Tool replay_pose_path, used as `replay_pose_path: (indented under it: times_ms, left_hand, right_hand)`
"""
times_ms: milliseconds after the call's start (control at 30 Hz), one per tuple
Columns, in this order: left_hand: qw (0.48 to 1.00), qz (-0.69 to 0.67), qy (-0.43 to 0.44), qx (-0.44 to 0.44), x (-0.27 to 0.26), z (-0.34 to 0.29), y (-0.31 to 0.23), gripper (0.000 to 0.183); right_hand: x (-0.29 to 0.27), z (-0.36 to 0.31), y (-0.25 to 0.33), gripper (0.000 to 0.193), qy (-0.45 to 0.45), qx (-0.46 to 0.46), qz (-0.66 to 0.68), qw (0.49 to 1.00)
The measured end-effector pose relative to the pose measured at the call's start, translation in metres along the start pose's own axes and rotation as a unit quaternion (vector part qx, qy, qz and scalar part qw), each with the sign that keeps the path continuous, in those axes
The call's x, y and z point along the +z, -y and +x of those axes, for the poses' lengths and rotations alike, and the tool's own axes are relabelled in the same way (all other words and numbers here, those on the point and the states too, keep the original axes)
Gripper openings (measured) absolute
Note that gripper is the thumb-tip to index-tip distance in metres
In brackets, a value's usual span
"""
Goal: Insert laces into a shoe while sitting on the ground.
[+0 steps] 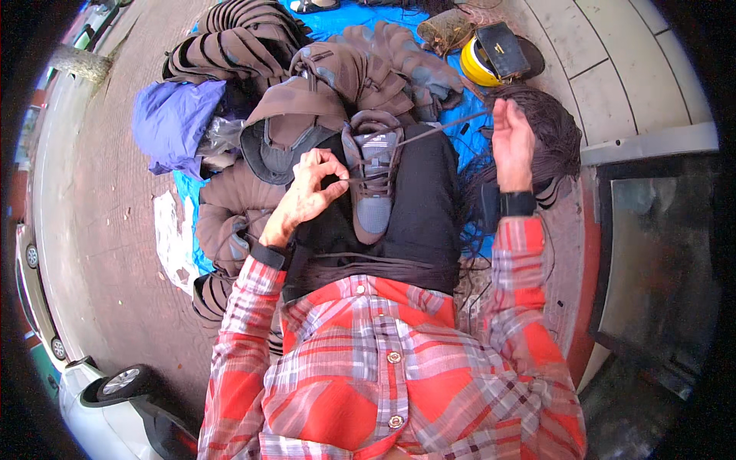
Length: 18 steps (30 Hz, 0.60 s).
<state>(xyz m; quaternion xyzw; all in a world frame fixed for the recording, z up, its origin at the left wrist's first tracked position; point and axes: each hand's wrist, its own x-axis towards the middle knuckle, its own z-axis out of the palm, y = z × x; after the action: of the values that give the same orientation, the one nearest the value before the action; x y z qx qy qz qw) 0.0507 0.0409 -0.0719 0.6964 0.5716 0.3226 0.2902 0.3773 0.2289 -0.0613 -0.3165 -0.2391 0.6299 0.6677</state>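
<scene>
Shoe [374, 215]: matt textile, fine mesh look at toe. Lace [442, 130]: flat matt woven cord. Trousers [423, 192]: matt black cloth. Shirt [330, 391]: soft woven plaid cloth, small shiny buttons [394, 358]. Ground sheet [349, 21]: smooth blue plastic, slight sheen. Purple bundle [172, 121]: thin crinkled fabric. Clear wrap [222, 136]: glossy plastic film. Pouch [501, 52]: smooth black, leather-look. Paving [138, 230]: rough, matt.

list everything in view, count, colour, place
shoe upper: one, grey-brown, centre
lace: at least one, brown, through it
more uppers: many, mostly brown, heaped ahead
lace bundle: one, dark brown, right
cloth: one, purple, left
sheet: one, blue, on ground
round object: one, yellow, upper right
pouch: one, black, upper right
cars: several, mostly pale, left
trousers: black, under upper
shirt: one, red plaid, bottom
wristbands: two, black, wrists
left hand, right hand: two, bare, at lace
</scene>
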Motion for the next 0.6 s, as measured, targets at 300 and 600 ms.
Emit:
replay_pose_path:
  times_ms: [300,600]
  left_hand:
    - [0.996,0.06,-0.033,0.062,-0.003,0.005,0.017,0.026]
    - [0.984,0.093,0.061,0.139,0.027,0.053,-0.04,0.012]
  right_hand:
    - [0.024,-0.042,0.107,0.016,-0.081,-0.229,-0.175,0.954]
    - [0.088,-0.11,0.13,0.02,-0.076,-0.338,-0.378,0.859]
